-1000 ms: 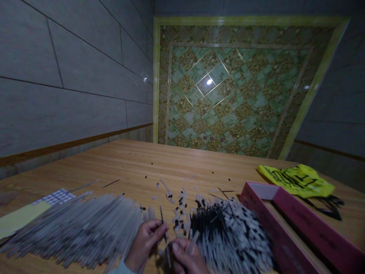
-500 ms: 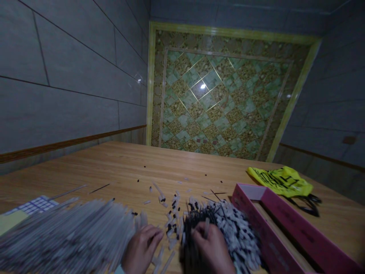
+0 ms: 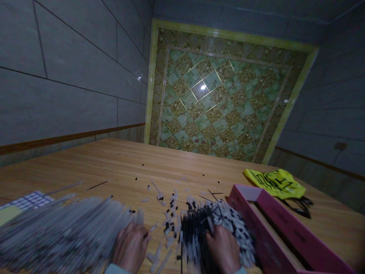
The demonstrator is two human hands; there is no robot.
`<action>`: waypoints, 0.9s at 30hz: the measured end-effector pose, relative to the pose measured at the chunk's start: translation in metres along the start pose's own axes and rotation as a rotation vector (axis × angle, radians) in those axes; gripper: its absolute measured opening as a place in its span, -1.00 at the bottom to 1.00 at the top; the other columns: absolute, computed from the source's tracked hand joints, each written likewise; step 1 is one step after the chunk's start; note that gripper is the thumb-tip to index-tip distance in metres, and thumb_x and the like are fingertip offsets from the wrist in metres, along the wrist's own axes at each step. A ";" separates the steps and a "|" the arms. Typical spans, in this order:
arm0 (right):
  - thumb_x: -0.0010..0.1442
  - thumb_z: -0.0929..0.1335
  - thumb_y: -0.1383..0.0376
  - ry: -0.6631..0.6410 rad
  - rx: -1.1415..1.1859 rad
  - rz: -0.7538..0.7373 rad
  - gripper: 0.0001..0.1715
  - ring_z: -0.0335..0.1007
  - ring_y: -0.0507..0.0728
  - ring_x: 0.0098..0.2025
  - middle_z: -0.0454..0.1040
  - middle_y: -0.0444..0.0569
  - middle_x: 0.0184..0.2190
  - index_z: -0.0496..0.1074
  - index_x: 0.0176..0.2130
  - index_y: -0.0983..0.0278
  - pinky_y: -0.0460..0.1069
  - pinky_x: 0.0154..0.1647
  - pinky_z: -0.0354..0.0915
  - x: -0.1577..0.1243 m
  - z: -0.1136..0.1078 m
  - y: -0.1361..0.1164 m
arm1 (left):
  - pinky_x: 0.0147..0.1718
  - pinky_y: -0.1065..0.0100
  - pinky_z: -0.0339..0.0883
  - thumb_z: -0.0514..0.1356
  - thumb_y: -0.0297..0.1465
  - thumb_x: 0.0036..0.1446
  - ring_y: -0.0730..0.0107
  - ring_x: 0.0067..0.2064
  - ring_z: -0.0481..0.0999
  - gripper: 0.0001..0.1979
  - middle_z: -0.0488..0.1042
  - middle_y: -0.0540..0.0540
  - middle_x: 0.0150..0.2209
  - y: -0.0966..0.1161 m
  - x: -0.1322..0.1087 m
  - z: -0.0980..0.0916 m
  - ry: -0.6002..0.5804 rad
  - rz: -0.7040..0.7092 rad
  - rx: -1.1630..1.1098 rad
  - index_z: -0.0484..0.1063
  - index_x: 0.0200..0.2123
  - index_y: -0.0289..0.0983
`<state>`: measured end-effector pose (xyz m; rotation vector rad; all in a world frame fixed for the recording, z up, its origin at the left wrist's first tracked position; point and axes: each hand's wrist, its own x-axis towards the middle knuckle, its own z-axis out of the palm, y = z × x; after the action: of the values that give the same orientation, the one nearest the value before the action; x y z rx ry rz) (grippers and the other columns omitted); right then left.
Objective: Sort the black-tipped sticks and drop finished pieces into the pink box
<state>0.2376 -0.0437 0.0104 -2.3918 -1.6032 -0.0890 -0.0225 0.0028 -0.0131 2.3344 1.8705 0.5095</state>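
A: Hands?
B: Right hand [image 3: 224, 243] is over the dark stick pile [image 3: 194, 224], thumb and fingers clamped on a short translucent tube [image 3: 210, 224] that pokes up, tilted. Left hand [image 3: 131, 245] is at the right edge of the clear stick pile [image 3: 62, 236], fingers curled. Can't tell if it grips anything; contact with the pile unclear too.
A: Between them?
B: Few loose tubes [image 3: 164, 260] near, then scattered small black and pale pieces [image 3: 170, 241] running farther out on the table [image 3: 159, 158].
A: Right side?
B: Heap of pale, black-marked bits [image 3: 238, 224] against the dark sticks. Just right of that, an open pink box [image 3: 289, 226], long and narrow. Yellow bag [image 3: 275, 182] with black lettering beyond it.
A: Left, farther?
B: Checked sheet [image 3: 35, 199] past the clear pile, one thin dark rod [image 3: 97, 185] lying apart. Green-and-brown patterned panel [image 3: 211, 102] at the far end.
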 end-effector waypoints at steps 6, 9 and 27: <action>0.09 0.23 0.22 0.012 0.093 0.008 -0.74 0.45 0.29 -0.32 0.53 0.19 -0.41 0.43 -0.44 0.30 0.03 -0.41 0.16 0.005 -0.003 0.011 | -0.23 0.19 0.07 0.03 -0.41 0.05 0.13 -0.16 0.39 -0.77 0.53 -0.13 -0.35 -0.005 0.001 0.001 -0.004 -0.033 0.039 0.48 -0.49 -0.21; 0.05 0.26 0.21 0.017 0.448 0.004 -0.77 0.39 0.20 -0.43 0.47 0.06 -0.53 0.37 -0.50 0.30 0.00 -0.45 0.14 0.010 -0.007 0.020 | -0.22 0.17 0.06 0.04 -0.41 0.04 0.13 -0.15 0.39 -0.78 0.53 -0.12 -0.34 -0.003 0.000 0.003 0.004 -0.024 0.033 0.48 -0.49 -0.20; -0.01 0.41 0.07 -0.646 1.808 -0.026 -0.55 -0.20 -0.23 -0.83 0.47 -0.07 -0.62 0.27 -0.30 0.35 -0.23 -0.82 -0.33 -0.013 0.006 -0.020 | -0.20 0.22 0.13 0.03 -0.39 0.10 0.25 -0.20 0.43 -0.76 0.55 -0.03 -0.33 0.010 -0.004 0.001 0.103 0.194 -0.190 0.51 -0.38 -0.11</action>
<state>0.2138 -0.0469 0.0061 -0.8826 -0.9087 1.4954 -0.0138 -0.0037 -0.0119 2.4130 1.5628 0.8056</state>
